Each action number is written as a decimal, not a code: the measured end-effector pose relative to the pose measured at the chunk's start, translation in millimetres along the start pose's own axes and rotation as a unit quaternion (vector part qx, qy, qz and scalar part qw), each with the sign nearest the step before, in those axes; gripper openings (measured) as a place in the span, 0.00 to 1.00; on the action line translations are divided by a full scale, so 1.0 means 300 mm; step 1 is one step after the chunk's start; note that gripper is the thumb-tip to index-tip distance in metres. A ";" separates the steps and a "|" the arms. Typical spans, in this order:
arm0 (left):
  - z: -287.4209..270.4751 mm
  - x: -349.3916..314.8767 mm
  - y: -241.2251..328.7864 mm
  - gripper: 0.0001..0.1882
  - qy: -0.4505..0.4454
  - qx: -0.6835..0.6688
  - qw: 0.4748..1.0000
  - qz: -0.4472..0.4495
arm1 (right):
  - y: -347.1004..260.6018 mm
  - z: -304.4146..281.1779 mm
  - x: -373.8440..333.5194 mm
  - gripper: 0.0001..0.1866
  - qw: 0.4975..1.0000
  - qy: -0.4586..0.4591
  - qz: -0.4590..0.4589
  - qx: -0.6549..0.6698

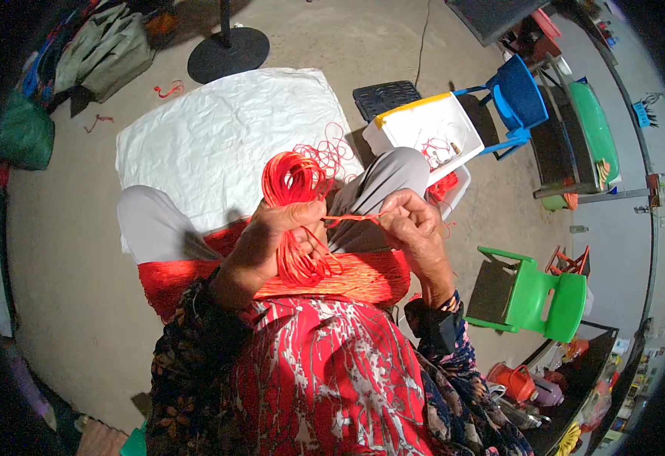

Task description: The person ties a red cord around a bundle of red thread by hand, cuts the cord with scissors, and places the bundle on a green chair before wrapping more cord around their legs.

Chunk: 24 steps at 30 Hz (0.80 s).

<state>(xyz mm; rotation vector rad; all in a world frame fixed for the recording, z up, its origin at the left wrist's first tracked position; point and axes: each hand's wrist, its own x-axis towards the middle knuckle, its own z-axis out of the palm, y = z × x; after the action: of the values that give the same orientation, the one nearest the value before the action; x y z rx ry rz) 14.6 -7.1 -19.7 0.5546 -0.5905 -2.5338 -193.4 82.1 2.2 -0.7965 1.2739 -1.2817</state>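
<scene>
A looped hank of red-orange cord is gripped around its middle by my left hand, with loops bulging above and below the fist. From it a short strand of cord stretches taut to the right. My right hand pinches the far end of that strand between thumb and fingers. Across my lap, under both hands, lies a thick bundle of red-orange cord. Loose thin curls of cord trail beyond the hank onto the white sheet.
A white box with cord scraps stands at the right of my knee, near a black crate and a blue chair. Farther right is a green chair. A round black stand base sits beyond the sheet.
</scene>
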 end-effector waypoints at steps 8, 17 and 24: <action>0.010 -0.011 0.009 0.09 0.084 0.105 0.990 0.053 | -0.009 -0.011 -0.013 0.04 0.983 0.033 -0.005 -0.180; -0.090 0.012 0.033 0.07 0.123 0.099 0.983 0.092 | -0.060 -0.119 -0.064 0.06 0.974 -0.045 0.003 -0.223; -0.126 0.030 0.087 0.11 0.143 0.059 0.983 0.102 | -0.090 -0.296 -0.120 0.07 0.974 0.044 0.018 -0.222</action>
<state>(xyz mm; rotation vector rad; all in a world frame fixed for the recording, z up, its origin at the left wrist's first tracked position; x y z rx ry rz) 34.6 -43.9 -40.5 0.8389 -0.6555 -2.1867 -278.8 130.4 18.9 -1.0309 1.6708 -1.0210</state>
